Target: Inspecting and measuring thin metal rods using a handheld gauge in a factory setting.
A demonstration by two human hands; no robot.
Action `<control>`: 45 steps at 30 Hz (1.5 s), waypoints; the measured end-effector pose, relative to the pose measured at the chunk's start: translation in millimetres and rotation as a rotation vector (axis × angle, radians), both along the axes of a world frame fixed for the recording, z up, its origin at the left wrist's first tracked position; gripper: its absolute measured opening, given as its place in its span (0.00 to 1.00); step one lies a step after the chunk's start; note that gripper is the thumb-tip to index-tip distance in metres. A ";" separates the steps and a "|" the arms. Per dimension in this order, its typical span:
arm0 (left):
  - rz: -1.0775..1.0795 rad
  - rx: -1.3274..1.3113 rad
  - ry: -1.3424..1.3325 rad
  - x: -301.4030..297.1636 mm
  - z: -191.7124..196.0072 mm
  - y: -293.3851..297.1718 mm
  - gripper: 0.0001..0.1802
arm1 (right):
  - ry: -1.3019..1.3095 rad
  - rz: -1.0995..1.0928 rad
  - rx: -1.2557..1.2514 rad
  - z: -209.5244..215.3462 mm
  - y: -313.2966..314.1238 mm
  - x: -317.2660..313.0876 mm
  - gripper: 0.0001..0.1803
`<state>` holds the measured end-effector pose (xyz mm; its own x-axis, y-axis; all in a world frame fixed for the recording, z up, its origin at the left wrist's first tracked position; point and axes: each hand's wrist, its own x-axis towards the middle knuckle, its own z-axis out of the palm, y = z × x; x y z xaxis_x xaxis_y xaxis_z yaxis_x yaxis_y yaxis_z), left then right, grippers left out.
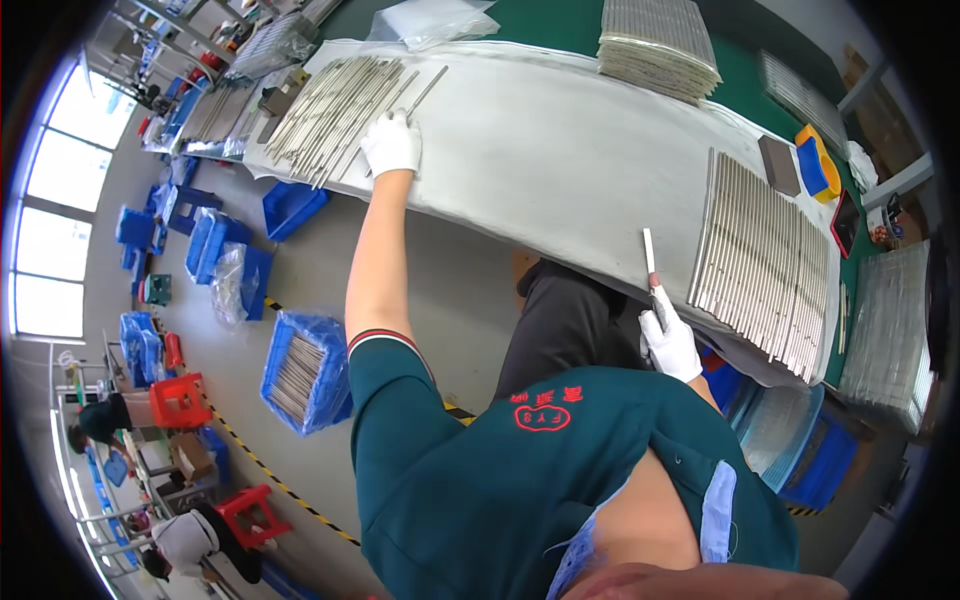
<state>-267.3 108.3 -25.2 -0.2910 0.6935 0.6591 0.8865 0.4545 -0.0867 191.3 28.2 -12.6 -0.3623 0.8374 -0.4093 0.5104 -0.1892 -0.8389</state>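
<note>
My left hand (392, 145), in a white glove, reaches to the edge of a loose pile of thin metal rods (335, 105) at the far left of the table. Its fingers close around one metal rod (428, 90), which slants away from the pile. In a white glove too, my right hand (671, 342) is near the front edge, closed on a narrow metal strip (648, 250) that points up and away from me. Just right of it lies a neat row of metal rods (760, 260), side by side on the white cloth (540, 130).
A stack of clear plastic trays (658, 45) stands at the back. At the right are a grey block (779, 165), a yellow and blue tape dispenser (818, 165) and more trays (885, 335). Blue bins (300, 370) stand on the floor at left; people sit beyond.
</note>
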 end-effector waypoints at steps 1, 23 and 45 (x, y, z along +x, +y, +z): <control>0.128 -0.156 -0.189 4.5 1.8 7.7 0.14 | -0.006 -0.009 -0.029 1.3 -0.8 0.5 0.29; -0.343 -0.398 -2.172 258.4 13.5 -113.0 0.13 | -0.319 0.264 0.136 7.2 8.7 25.4 0.31; -0.588 -0.549 -1.079 243.4 6.1 -133.0 0.20 | -0.540 0.499 0.764 6.7 12.9 22.8 0.28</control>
<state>-23.9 -24.7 -19.1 -0.0549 0.9924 -0.1102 0.6773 0.1181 0.7261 214.1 41.1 -5.9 -0.6635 0.7468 -0.0463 0.7252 0.6267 -0.2851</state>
